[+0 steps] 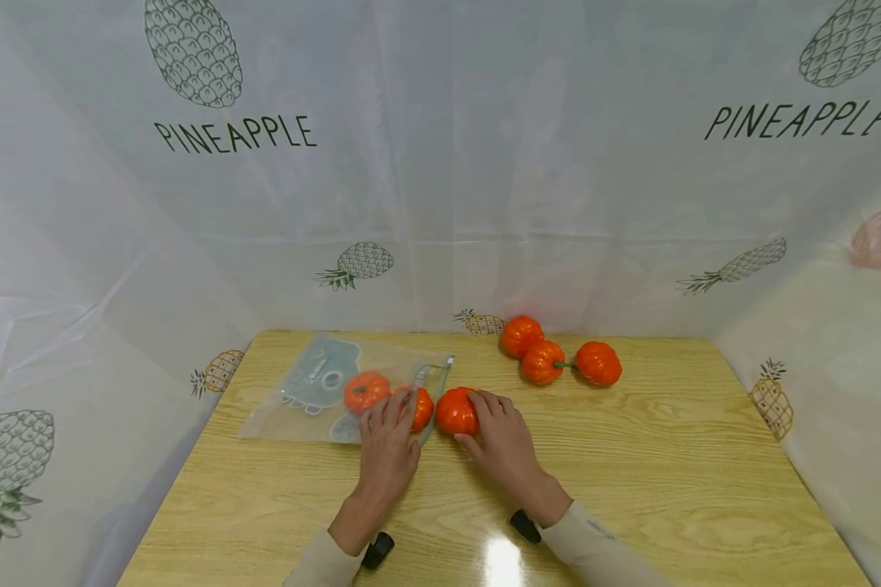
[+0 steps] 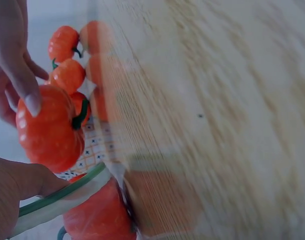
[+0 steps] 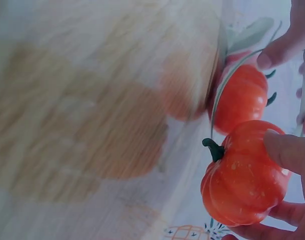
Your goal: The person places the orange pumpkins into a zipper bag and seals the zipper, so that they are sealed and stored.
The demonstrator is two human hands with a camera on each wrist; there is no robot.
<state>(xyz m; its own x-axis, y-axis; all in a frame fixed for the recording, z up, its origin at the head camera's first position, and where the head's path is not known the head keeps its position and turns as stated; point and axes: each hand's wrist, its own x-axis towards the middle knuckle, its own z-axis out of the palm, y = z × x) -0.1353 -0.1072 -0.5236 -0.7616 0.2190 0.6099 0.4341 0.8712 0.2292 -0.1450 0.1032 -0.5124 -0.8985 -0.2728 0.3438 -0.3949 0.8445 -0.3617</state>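
Note:
A clear zip bag (image 1: 319, 371) with a cartoon print lies flat on the left of the table, its green-edged mouth facing right. Two small orange toy pumpkins are inside: one pumpkin (image 1: 365, 393) deeper in, the other pumpkin (image 3: 242, 97) just behind the mouth. My left hand (image 1: 389, 448) pinches the bag's rim (image 2: 65, 192), thumb at the green edge, and the mouth stands parted. My right hand (image 1: 506, 444) grips another orange pumpkin (image 3: 245, 175) with a dark green stem, thumb on one side and fingers on the other, right at the bag's mouth.
Toward the back right of the wooden table (image 1: 668, 456) sit three more pumpkins: a rear pumpkin (image 1: 521, 336), a middle pumpkin (image 1: 542, 363) and a right-hand pumpkin (image 1: 599, 364). A pineapple-printed white curtain (image 1: 440, 179) encloses the back and sides.

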